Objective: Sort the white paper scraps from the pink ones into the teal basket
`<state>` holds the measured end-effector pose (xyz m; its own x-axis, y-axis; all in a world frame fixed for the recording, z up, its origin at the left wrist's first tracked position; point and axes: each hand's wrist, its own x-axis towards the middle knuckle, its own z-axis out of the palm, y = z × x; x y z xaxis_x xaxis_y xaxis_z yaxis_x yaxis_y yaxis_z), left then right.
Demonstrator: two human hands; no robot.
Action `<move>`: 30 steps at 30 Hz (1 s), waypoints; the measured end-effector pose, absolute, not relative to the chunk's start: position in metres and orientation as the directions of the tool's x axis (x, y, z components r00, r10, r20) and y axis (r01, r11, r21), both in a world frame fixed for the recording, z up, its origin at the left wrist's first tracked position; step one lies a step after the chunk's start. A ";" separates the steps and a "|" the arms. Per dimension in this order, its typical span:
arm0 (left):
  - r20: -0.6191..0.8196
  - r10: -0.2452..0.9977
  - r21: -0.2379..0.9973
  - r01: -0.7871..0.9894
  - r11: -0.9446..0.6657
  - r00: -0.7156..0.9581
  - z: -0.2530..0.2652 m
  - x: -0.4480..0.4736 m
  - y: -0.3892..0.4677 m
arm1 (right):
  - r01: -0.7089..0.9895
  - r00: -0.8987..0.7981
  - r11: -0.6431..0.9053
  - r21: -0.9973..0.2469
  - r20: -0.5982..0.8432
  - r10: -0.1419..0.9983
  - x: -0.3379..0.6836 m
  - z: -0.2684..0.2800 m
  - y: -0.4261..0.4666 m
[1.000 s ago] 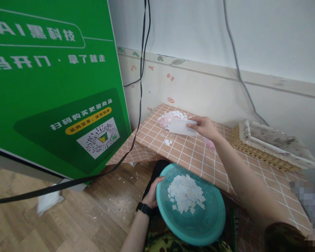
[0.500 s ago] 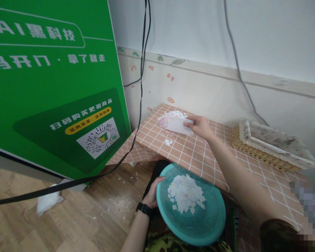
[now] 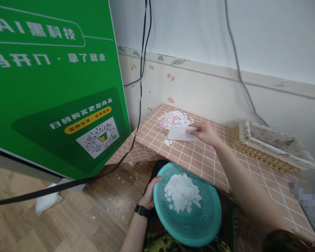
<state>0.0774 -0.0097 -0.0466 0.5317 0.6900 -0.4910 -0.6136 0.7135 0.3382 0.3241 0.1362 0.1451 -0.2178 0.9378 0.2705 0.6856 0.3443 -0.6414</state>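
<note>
Scraps of white paper [image 3: 182,192] lie in the round teal plastic sieve [image 3: 208,222] the left hand [image 3: 149,195] grips — a pink-and-white heap [image 3: 173,119] remains on brown-checked cloth [image 3: 185,152], behind the white card [image 3: 180,133] the right hand [image 3: 206,133] pinches.

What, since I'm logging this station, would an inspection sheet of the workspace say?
Surface: table, brown-and-white checked cloth.
Job's things: white card beside a pile of white and pink pieces; turquoise basket holding white bits.
Clutter: small scraps and an unclear white item on the floor.
Hands: left hand grips the turquoise basket's rim; right hand pinches the white card.
Cables: black cables hang near the green panel; grey cable runs down the wall.
Surroundings: green panel left; wicker basket on the table's right.
</note>
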 end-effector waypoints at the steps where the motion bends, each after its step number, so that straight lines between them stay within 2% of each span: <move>1: -0.498 0.697 0.345 -0.620 0.705 0.516 -0.042 0.072 -0.008 | 0.678 -0.177 0.339 -0.652 0.304 0.936 0.324 0.142 0.130; 5: -0.533 0.762 0.419 -0.667 0.616 0.369 -0.021 0.045 -0.001 | 0.717 0.003 0.281 -0.638 0.406 0.914 0.317 0.122 0.106; 10: -0.564 0.799 0.503 -0.681 0.532 0.209 -0.006 0.016 0.005 | 0.785 -0.005 0.296 -0.544 0.472 0.881 0.297 0.106 0.085; 13: -0.555 0.809 0.522 -0.676 0.521 0.195 -0.001 0.005 0.006 | 0.802 -0.003 0.301 -0.515 0.501 0.865 0.291 0.106 0.084; 18: -0.488 0.864 0.533 -0.742 0.407 0.124 0.012 -0.001 0.006 | 0.805 -0.065 0.343 -0.484 0.504 0.862 0.284 0.105 0.082; 25: -0.484 0.858 0.489 -0.760 0.429 0.173 0.021 0.006 0.004 | 0.757 -0.100 0.385 -0.528 0.490 0.866 0.283 0.104 0.062; 30: -0.491 0.854 0.481 -0.763 0.432 0.173 0.019 0.007 0.004 | 0.753 -0.054 0.391 -0.529 0.542 0.839 0.287 0.097 0.058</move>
